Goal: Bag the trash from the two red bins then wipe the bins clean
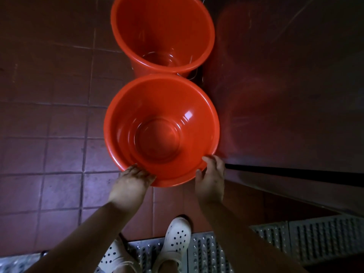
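The near red bin sits between the two hands, its closest rim caught on both sides. The left hand curls its fingers over the lower-left stretch of the rim, fingertips lying on the lip. The right hand holds the lower-right stretch, its thumb hooked over the lip into the bin and the remaining fingers wrapped round the outer wall, mostly hidden. Whether the bin stands on the tiled floor or is held just above it cannot be told.

The bin's mouth faces straight up at the camera, its long axis running vertically, so the round base shows dead centre. Its inside is glossy orange-red plastic with stepped rings near the bottom and a bright glare patch on the right wall (nothing lies in it).

The far red bin stands just beyond, the two rims touching or nearly so; it too opens upward and a thin clear film shows near its bottom. Both bins sit close against a dark wall on the right. White perforated clogs stand on a metal floor grate.
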Tool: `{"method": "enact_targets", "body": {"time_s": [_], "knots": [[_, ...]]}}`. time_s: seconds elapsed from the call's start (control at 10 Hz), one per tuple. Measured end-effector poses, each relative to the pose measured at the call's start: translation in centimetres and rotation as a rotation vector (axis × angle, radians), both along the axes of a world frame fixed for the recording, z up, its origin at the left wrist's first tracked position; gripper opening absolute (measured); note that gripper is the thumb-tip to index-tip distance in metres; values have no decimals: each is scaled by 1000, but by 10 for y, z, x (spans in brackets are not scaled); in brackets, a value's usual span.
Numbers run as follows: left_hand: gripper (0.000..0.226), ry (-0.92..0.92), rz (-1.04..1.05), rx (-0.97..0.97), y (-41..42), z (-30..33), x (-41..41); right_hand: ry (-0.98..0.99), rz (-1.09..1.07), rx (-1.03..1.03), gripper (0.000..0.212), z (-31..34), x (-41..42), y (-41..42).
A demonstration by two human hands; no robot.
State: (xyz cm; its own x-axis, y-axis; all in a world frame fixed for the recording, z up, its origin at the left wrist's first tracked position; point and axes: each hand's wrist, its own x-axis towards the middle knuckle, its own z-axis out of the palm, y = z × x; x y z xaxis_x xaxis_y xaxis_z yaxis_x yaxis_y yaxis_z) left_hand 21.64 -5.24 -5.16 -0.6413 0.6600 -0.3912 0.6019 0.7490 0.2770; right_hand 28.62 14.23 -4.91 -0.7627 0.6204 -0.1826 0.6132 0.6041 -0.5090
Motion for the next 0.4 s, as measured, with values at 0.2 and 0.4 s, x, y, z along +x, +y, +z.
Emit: {"method": "enact_targets", "body": {"time_s": [0.2, 0.4], "knots": [[55, -4, 17, 22, 10, 36, 1, -130, 110, 2, 43, 26, 4, -1], [48, -76, 56, -77, 10, 126, -20, -374, 338, 3, 37, 107, -8, -5]]}}
